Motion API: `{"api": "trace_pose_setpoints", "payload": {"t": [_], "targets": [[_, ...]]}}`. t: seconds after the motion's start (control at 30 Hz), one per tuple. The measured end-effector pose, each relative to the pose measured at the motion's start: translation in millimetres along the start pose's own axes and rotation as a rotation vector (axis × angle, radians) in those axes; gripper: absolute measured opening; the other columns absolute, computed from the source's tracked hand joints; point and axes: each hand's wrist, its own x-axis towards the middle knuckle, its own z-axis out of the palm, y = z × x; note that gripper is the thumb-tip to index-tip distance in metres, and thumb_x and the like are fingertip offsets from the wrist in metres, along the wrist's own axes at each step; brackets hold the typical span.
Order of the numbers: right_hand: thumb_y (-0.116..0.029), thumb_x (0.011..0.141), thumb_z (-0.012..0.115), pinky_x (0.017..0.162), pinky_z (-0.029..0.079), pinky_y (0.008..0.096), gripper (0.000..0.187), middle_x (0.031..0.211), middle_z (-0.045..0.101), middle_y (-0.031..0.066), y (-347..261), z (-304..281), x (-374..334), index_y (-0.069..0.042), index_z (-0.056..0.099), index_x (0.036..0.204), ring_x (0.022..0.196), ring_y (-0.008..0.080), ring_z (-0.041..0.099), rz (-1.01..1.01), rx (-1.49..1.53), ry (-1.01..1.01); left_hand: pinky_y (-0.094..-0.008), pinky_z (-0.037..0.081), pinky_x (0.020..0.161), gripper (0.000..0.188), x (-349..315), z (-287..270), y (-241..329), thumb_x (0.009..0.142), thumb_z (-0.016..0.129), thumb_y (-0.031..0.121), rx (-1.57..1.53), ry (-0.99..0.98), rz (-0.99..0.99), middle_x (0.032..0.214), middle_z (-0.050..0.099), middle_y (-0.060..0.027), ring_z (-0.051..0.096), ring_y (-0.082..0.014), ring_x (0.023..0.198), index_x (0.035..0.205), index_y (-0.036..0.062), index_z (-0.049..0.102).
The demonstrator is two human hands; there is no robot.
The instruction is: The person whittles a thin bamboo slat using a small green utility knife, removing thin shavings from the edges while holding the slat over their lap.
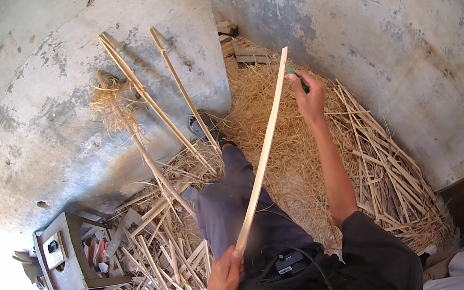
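Note:
A long pale bamboo strip (265, 158) slants up across my lap and bends slightly. Its near end is gripped in my left hand (225, 273), with the fingers wrapped round it. By the strip's far end, my right hand (310, 96) is closed on a small green object (304, 86). Most of that object is hidden by the fingers, so I cannot tell its kind. The right fingertips sit close beside the strip; whether they touch it is unclear.
Bamboo poles (156, 105) lean on the left wall, one with a tuft of shavings (112, 106). Shavings (284, 130) cover the floor. Split strips (383, 163) are heaped at right, and more offcuts (164, 271) lie at left beside a wooden stool-like box (77, 282).

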Motion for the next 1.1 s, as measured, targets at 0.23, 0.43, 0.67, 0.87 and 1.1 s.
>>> {"api": "trace_pose_setpoints", "payload": {"t": [0.23,0.43,0.67,0.87,1.1], "targets": [[-0.036,0.104,0.071,0.057,0.038,0.0297,0.035,0.077,0.07,0.0013,19,-3,16,-0.004,0.081,0.117,0.062,0.0081,0.051,0.031,-0.093,-0.019,-0.034,0.042,0.058,0.046,-4,-4,-2,0.117,0.042,0.037,-0.047,-0.036,-0.079,0.066,0.051,-0.0034,0.049,-0.015,0.059,0.09,0.0031,0.056],[-0.035,0.106,0.068,0.055,0.044,0.0312,0.038,0.079,0.069,0.0023,26,-23,31,-0.008,0.076,0.131,0.06,0.0102,0.056,0.376,-0.151,-0.082,-0.0382,0.047,0.061,0.041,-10,-7,-19,0.116,0.044,0.033,0.056,-0.151,-0.039,0.065,0.057,-0.0093,0.058,-0.0246,0.058,0.091,0.0037,0.058],[-0.052,0.107,0.061,0.055,0.037,0.0324,0.045,0.066,0.056,-0.0023,13,-30,-5,-0.013,0.077,0.122,0.055,0.0105,0.047,0.201,-0.482,-0.43,-0.0324,0.044,0.059,0.037,9,-9,-14,0.115,0.05,0.027,-0.086,0.071,-0.049,0.064,0.054,-0.005,0.054,-0.0136,0.06,0.09,0.0001,0.058],[-0.049,0.108,0.062,0.055,0.036,0.0311,0.044,0.07,0.055,-0.0022,-17,-19,-61,-0.007,0.074,0.109,0.059,0.0096,0.047,0.131,0.048,-0.36,-0.0305,0.04,0.057,0.036,33,-2,-2,0.115,0.049,0.025,-0.221,0.087,-0.015,0.065,0.051,-0.0018,0.047,-0.01,0.06,0.091,0.0005,0.058],[-0.04,0.099,0.076,0.055,0.046,0.028,0.034,0.084,0.071,0.0044,-92,-10,-126,-0.007,0.075,0.106,0.066,0.0118,0.062,-0.154,0.315,-0.448,-0.024,0.033,0.054,0.039,59,10,16,0.117,0.048,0.032,-0.198,0.145,0.182,0.067,0.05,0.0036,0.043,-0.0035,0.058,0.091,0.0046,0.058]]}}
